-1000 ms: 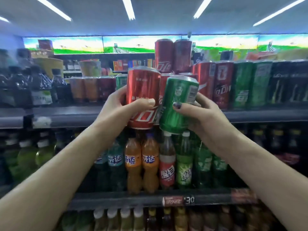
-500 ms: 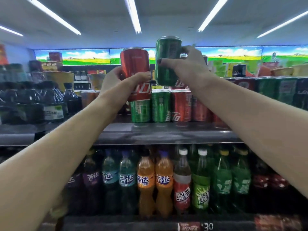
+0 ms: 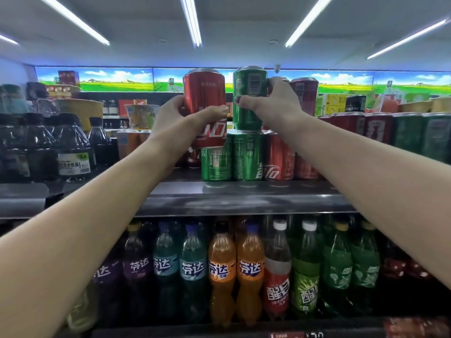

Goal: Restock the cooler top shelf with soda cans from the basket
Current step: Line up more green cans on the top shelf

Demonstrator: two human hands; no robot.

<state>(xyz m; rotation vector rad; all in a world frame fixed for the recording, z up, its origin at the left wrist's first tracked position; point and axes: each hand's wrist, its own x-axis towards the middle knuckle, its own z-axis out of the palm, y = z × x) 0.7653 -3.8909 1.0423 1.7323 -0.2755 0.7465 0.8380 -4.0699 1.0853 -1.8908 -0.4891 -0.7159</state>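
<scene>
Above top shelf (image 3: pixel 244 191), left hand (image 3: pixel 175 123) gripping red can (image 3: pixel 203 93), right hand (image 3: pixel 271 106) green can (image 3: pixel 249 93)

The left hand (image 3: pixel 180 118) covers the lower middle of the red aluminium soda can (image 3: pixel 204 93), hiding part of its white lettering. Behind the right hand (image 3: pixel 271 106), 2 stacked red cans (image 3: pixel 303 93) are half concealed. Dark bottles (image 3: pixel 14 147) at the left edge are blurred, labels unreadable.

We see bright ceiling tube lights (image 3: pixel 190 20) w/ bluish cast; glare streaks on the shelf edge (image 3: pixel 244 198). Lower bottles (image 3: pixel 250 269) sit dimmer. Wide-angle bending at the edges; far-left bottles & bottom corners soft, blurry.
</scene>
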